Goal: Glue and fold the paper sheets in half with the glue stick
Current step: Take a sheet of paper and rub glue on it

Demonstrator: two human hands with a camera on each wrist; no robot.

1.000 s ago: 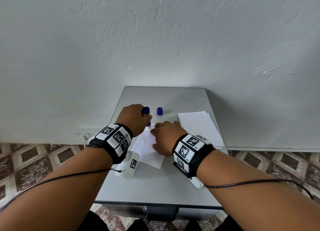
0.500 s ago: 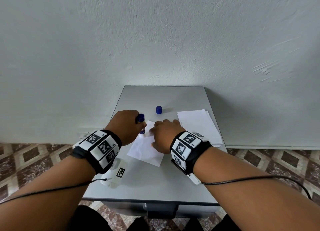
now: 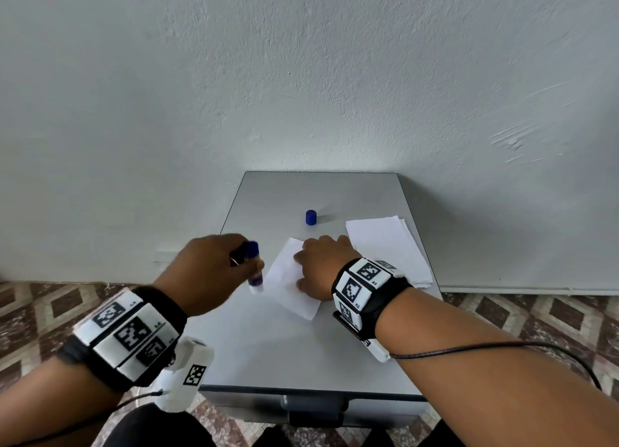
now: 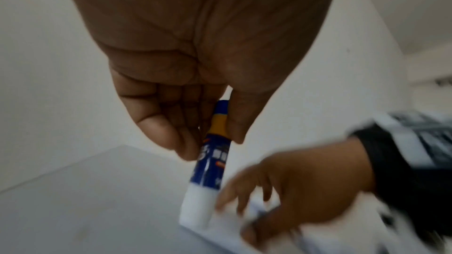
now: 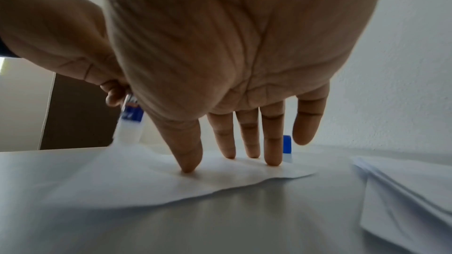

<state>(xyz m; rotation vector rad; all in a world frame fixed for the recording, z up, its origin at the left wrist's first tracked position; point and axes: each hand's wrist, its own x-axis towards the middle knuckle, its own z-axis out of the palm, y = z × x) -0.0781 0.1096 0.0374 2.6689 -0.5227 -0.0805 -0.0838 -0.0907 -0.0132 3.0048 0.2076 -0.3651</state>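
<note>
Grey table (image 3: 288,346) by the wall. Paper stack (image 3: 388,245) at its right edge. Single sheet (image 3: 284,279) mid-table, right hand (image 3: 321,265) w/ straight fingers (image 5: 190,154) pressing it flat. Left hand (image 3: 211,269) grips glue stick (image 3: 255,272), tip on sheet's left edge. Blue cap (image 3: 311,217) upright behind the sheet.

The bench (image 3: 301,346) at the frame's centre looks like smooth grey metal with a soft sheen. On it lie a thin matt white paper sheet (image 3: 284,279) and, at right, a matt paper stack (image 3: 385,245). The glue stick (image 4: 210,165) is glossy printed plastic; the blue cap (image 3: 311,217) is smooth plastic. The wall (image 3: 301,78) above is rough matt plaster.
</note>
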